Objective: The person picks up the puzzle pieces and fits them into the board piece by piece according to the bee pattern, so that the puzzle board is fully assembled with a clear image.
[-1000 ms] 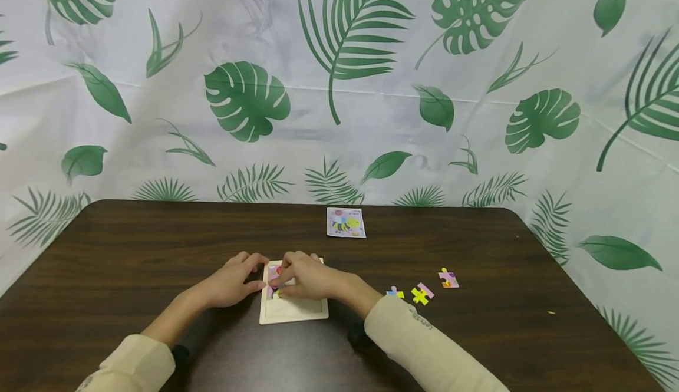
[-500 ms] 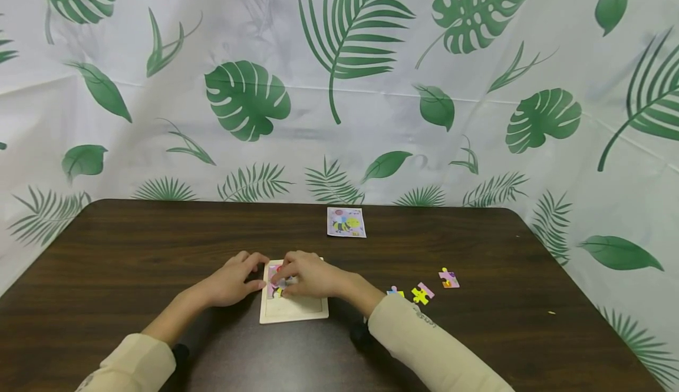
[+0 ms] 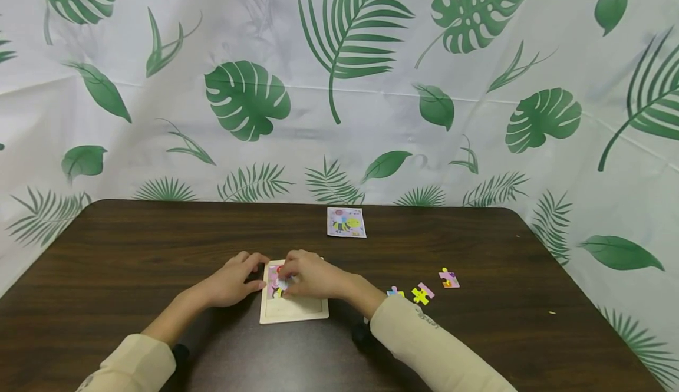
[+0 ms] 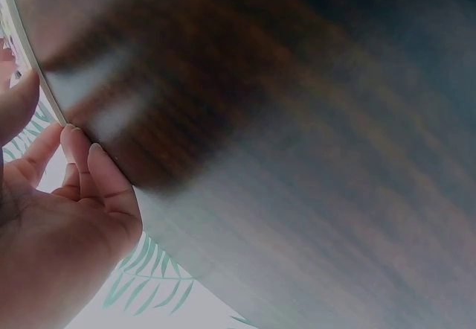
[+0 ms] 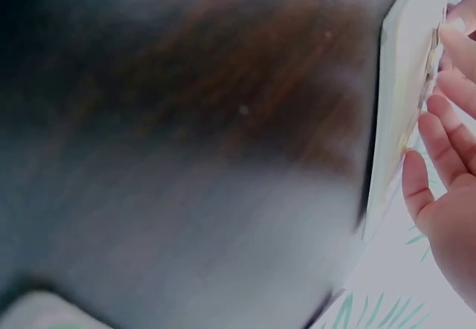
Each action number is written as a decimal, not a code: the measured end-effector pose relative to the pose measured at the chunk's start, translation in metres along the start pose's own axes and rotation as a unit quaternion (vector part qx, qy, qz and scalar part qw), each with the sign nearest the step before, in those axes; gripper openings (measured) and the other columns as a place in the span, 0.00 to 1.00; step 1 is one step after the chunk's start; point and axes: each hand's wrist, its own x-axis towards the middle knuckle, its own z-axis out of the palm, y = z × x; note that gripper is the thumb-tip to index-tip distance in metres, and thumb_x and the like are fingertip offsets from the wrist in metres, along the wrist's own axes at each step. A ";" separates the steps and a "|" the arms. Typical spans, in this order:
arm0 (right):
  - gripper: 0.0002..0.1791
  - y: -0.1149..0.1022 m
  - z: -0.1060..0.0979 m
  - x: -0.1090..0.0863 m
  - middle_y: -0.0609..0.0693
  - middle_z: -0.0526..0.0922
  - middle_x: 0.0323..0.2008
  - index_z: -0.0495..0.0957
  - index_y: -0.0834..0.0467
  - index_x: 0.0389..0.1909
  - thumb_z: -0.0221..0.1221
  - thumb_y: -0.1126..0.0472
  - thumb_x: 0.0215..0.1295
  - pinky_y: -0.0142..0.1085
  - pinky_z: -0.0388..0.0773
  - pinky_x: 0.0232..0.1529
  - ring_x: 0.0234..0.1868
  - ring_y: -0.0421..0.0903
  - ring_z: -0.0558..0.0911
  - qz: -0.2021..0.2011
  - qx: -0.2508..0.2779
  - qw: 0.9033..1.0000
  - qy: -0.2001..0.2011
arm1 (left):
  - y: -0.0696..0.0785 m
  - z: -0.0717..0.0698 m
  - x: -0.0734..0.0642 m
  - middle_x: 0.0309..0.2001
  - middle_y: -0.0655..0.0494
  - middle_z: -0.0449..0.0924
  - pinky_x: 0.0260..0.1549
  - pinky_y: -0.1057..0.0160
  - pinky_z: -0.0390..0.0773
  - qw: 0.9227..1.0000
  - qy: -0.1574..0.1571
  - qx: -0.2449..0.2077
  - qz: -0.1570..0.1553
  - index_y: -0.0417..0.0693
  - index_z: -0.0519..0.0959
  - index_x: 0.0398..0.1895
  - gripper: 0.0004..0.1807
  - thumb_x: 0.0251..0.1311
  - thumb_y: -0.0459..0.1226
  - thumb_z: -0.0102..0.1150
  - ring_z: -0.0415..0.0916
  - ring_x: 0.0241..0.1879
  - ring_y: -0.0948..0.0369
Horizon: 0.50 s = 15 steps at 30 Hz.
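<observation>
A pale wooden puzzle tray (image 3: 294, 315) lies flat before me. Pink jigsaw pieces (image 3: 273, 281) sit in its upper left part, and bare wood shows along the bottom. My left hand (image 3: 233, 280) touches the tray's left edge with thumb and fingertips; the left wrist view shows the fingers along the rim. Over the tray, my right hand (image 3: 314, 277) rests its fingertips on the fitted pieces, thumb and index finger apart. The hand hides the tray's upper right part. No loose piece is visible in either hand.
Right of the tray lie three loose jigsaw pieces: a blue and yellow piece (image 3: 395, 292), a yellow and pink piece (image 3: 422, 293), and a pink and purple piece (image 3: 448, 278). Behind the tray is a bee picture card (image 3: 346, 223). A leaf-patterned cloth (image 3: 371, 138) hangs behind the table.
The right hand's fingers have shifted slightly right and back, uncovering more of the fitted pieces. My left hand, the tray and the loose pieces stay in place.
</observation>
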 end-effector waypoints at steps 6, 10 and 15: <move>0.11 0.000 0.000 -0.001 0.45 0.72 0.36 0.80 0.57 0.35 0.67 0.59 0.52 0.27 0.64 0.40 0.38 0.38 0.68 0.003 0.007 1.000 0.009 | 0.001 -0.001 0.000 0.38 0.49 0.66 0.37 0.51 0.67 1.000 -0.001 -0.001 -0.004 0.40 0.68 0.52 0.20 0.59 0.37 0.57 0.65 0.39 0.52; 0.10 0.001 0.001 -0.001 0.45 0.72 0.37 0.81 0.57 0.35 0.67 0.59 0.52 0.28 0.64 0.40 0.38 0.38 0.68 0.001 0.004 1.000 0.008 | 0.001 0.000 0.000 0.38 0.49 0.66 0.37 0.51 0.67 1.000 -0.001 -0.001 -0.006 0.41 0.68 0.52 0.20 0.59 0.37 0.57 0.65 0.39 0.52; 0.10 0.002 0.002 0.000 0.44 0.72 0.37 0.81 0.55 0.36 0.66 0.58 0.52 0.31 0.63 0.42 0.39 0.37 0.68 0.002 -0.001 1.000 0.002 | 0.000 0.000 0.000 0.38 0.50 0.66 0.37 0.51 0.67 1.000 -0.002 -0.001 -0.007 0.41 0.68 0.52 0.20 0.59 0.37 0.57 0.65 0.39 0.52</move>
